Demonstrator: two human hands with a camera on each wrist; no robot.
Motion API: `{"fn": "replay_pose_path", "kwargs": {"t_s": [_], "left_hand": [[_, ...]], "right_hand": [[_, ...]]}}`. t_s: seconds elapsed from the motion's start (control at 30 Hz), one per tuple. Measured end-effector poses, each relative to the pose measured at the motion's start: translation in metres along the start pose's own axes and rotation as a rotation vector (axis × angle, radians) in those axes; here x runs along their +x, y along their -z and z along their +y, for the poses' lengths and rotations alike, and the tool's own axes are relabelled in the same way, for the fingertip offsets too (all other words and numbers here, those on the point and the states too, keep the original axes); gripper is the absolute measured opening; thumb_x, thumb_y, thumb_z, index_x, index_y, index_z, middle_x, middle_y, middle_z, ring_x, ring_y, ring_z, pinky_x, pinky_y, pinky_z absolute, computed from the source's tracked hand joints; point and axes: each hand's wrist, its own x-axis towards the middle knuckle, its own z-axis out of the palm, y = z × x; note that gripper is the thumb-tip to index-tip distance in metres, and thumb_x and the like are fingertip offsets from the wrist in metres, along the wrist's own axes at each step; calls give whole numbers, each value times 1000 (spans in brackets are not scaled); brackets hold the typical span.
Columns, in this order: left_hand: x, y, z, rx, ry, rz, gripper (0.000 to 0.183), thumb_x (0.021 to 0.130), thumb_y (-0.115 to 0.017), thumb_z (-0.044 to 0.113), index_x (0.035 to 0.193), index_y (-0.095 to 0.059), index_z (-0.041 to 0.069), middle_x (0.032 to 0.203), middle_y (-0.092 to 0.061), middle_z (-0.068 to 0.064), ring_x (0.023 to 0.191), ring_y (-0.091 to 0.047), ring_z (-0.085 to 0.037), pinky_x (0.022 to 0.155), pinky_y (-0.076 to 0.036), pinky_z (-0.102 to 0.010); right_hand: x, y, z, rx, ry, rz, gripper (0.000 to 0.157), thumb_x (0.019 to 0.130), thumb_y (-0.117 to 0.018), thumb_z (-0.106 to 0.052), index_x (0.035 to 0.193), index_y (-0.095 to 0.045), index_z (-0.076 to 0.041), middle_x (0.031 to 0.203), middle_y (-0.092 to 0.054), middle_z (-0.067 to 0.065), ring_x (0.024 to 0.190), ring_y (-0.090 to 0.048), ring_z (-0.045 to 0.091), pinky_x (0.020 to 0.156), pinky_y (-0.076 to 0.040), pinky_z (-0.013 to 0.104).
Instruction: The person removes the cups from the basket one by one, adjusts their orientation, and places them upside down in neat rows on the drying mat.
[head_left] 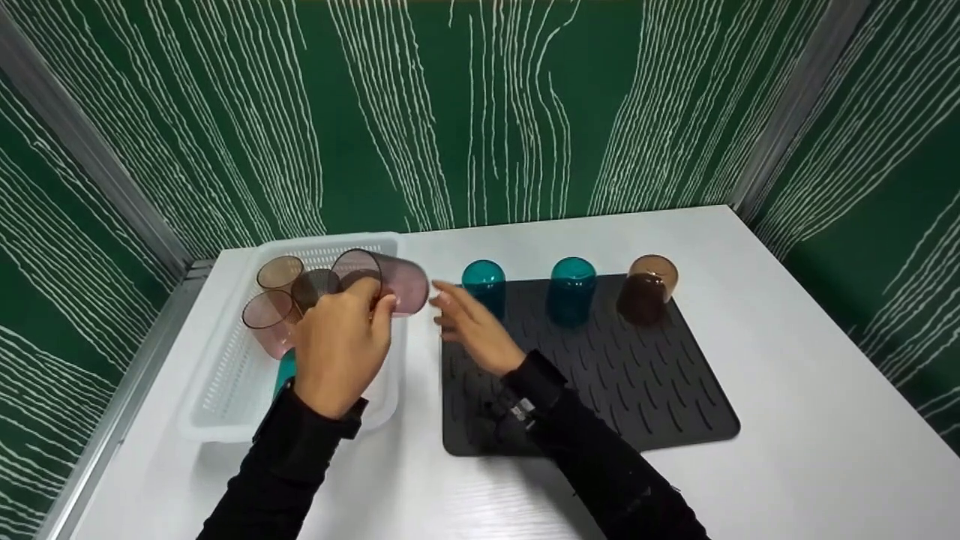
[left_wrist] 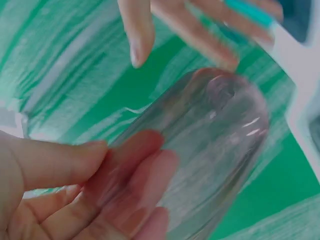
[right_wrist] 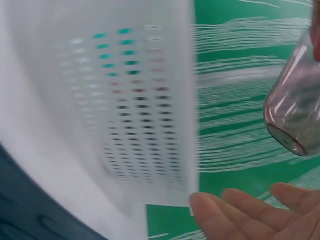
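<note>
My left hand (head_left: 337,341) grips a clear pink drinking glass (head_left: 405,283) near its rim, thumb on one side and fingers on the other. The glass lies tilted in the air over the right side of a white plastic basket (head_left: 217,433), its base pointing right. Close by that base is my right hand (head_left: 476,330), fingers extended and holding nothing. In the right wrist view the glass (right_wrist: 295,107) appears apart from the right fingers. Inside the basket stand an amber glass (head_left: 279,268), a pink glass (head_left: 268,322) and a dark grey glass (head_left: 315,289); a teal glass (head_left: 285,367) is partly hidden by the left wrist.
Right of the basket, a dark ribbed drying mat (head_left: 600,390) lies on the white table (head_left: 420,480). Upside down along its back edge stand a teal glass (head_left: 484,277), another teal glass (head_left: 573,289) and an amber glass (head_left: 656,274). Green patterned panels (head_left: 510,112) enclose the table.
</note>
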Motion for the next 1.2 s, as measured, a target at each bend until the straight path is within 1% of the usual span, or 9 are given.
{"fn": "replay_pose_path", "kwargs": {"t_s": [0.1,0.2,0.27,0.37,0.6,0.73,0.9,1.1,1.2], "left_hand": [[-4,0,8,-131,-1,28,17,91,-69,19,81,-68,5,63,-65,-9,54,-60,-22,49,-39,-35],[-8,-4,15,-256,-1,30,14,92,-69,17,88,-71,4,73,-72,-8,63,-67,-18,56,-48,-33],[-12,-8,18,-345,4,22,13,92,-68,16,92,-72,3,80,-75,-8,71,-71,-18,63,-54,-35],[-18,-17,20,-502,54,-9,13,92,-68,14,96,-73,3,88,-76,-9,80,-74,-17,70,-55,-32],[-32,-40,19,-795,242,-73,16,92,-68,13,99,-72,-1,90,-76,-15,71,-63,-8,60,-42,-20],[-41,-54,21,-865,291,-96,17,93,-67,13,98,-72,-2,89,-75,-16,72,-62,-4,63,-45,-19],[-49,-66,25,-874,318,-111,17,93,-67,15,98,-71,0,91,-76,-12,77,-66,-6,66,-47,-19],[-54,-76,29,-874,302,-119,18,96,-63,16,103,-68,0,96,-76,-11,89,-71,-15,76,-52,-20],[-57,-81,30,-847,277,-132,20,97,-61,17,107,-65,0,101,-75,-12,96,-71,-18,84,-54,-26]], "right_hand": [[-5,9,-6,77,71,28,89,91,-40,-71,155,-26,-10,153,-39,22,136,-46,39,105,-45,52],[-10,15,-10,114,119,50,99,84,-42,-78,155,-26,-12,156,-35,19,138,-44,37,105,-45,50],[-14,17,-12,126,146,60,98,84,-42,-79,155,-26,-13,156,-34,17,138,-44,35,104,-46,49],[-19,18,-13,147,190,79,94,87,-41,-77,155,-26,-14,153,-38,17,135,-48,33,101,-49,49],[-28,14,-10,253,281,172,71,100,-42,-56,150,-33,-7,136,-51,21,115,-63,24,86,-57,41],[-30,12,-7,265,309,262,54,104,-42,-39,142,-41,-1,125,-60,18,109,-67,19,85,-58,37],[-30,16,1,220,320,325,39,105,-42,-23,133,-48,4,117,-64,13,101,-69,17,87,-57,34],[-31,24,4,134,314,369,33,104,-44,-15,130,-52,3,119,-62,19,99,-63,12,85,-55,28],[-32,30,3,75,312,375,32,103,-45,-12,130,-53,2,121,-61,23,100,-59,11,86,-53,25]]}}
